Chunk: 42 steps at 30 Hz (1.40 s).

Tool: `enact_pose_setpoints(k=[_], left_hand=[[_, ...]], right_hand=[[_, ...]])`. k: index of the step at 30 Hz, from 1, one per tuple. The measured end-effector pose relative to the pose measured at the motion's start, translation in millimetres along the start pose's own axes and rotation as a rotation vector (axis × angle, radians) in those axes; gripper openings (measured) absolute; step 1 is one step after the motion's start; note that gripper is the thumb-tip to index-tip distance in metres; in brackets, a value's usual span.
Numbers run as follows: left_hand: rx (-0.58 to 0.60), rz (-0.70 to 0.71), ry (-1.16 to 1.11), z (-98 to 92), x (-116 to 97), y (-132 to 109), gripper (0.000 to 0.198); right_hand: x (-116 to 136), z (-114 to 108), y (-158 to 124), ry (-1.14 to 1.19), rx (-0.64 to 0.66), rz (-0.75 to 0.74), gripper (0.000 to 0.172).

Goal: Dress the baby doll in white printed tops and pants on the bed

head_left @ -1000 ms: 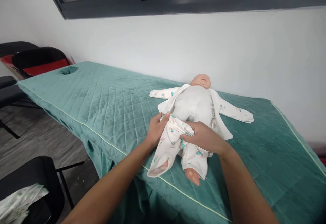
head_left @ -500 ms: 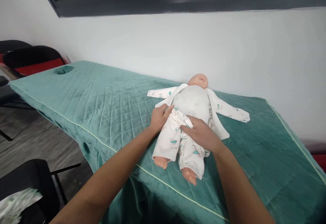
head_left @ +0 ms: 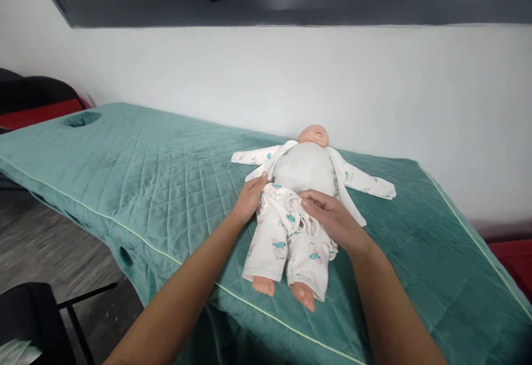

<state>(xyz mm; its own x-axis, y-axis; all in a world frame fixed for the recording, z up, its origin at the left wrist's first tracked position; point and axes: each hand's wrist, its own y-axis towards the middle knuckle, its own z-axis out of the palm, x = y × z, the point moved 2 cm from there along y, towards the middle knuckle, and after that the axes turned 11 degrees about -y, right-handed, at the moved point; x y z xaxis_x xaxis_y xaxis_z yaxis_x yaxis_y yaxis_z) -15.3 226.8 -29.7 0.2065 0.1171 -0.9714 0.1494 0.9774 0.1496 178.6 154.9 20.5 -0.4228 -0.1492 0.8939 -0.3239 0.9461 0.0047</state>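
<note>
A baby doll (head_left: 305,165) lies on its back, its feet toward me and its head by the wall. White printed pants (head_left: 270,243) cover its legs, with both feet (head_left: 263,286) sticking out of the cuffs. My left hand (head_left: 250,198) grips the waistband at the left hip, fingers closed. My right hand (head_left: 332,215) holds the waistband at the other side, thumb across the front; its fingertips are partly hidden behind the cloth. A matching printed jacket (head_left: 368,182) is on the doll's arms and lies open across the bare cloth belly.
A green quilted cover (head_left: 174,171) with a face hole (head_left: 82,119) drapes the long bed. White wall and a dark window frame (head_left: 291,8) stand behind it. Black chairs (head_left: 33,309) are at the left, one with a crumpled light cloth (head_left: 20,352) on it.
The pants' waistband has been drawn up and spread flatter over the doll's lower belly. The right hand has turned palm-down at the hip. The view has shifted slightly to the right.
</note>
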Motion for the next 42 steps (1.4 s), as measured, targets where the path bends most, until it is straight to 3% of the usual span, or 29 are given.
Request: enact_pose_setpoints(k=[4,7,13,16,18,20,22,26,30,36,42], left_hand=[[0.116,-0.136,-0.23,-2.9,2,3,0.047],[0.164,-0.165,-0.271,-5.3,2,4,0.043],[0.13,-0.109,-0.196,-6.7,5,4,0.037],[0.002,-0.007,-0.078,-9.8,7,9,0.035],[-0.112,0.088,0.072,-14.1,9,19,0.033],[-0.227,0.186,0.257,-19.3,12,34,0.026],[-0.291,0.247,0.436,-23.0,16,53,0.017],[-0.224,0.23,0.681,-23.4,28,92,0.02],[-0.115,0.169,0.678,-22.1,32,109,0.023],[0.032,0.099,0.397,-25.3,29,108,0.027],[-0.103,0.098,0.249,-47.5,21,107,0.035]], right_hand=[[-1,-1,0,0.041,-0.067,0.022,0.033],[-2,4,0,0.082,-0.083,0.027,0.031],[2,-1,-1,0.111,-0.237,-0.029,0.024],[-2,-24,-7,0.125,-0.431,-0.112,0.021],[-15,-45,-9,0.137,-0.682,-0.122,0.018],[-35,-65,-9,0.11,-0.945,-0.032,0.018],[-59,-78,-5,0.004,-1.051,0.14,0.021],[-90,-83,10,-0.272,-0.851,0.415,0.026],[-93,-78,16,-0.262,-0.77,0.451,0.029],[-92,-75,15,-0.141,-0.812,0.409,0.041],[-109,-90,9,-0.199,-1.032,0.387,0.043]])
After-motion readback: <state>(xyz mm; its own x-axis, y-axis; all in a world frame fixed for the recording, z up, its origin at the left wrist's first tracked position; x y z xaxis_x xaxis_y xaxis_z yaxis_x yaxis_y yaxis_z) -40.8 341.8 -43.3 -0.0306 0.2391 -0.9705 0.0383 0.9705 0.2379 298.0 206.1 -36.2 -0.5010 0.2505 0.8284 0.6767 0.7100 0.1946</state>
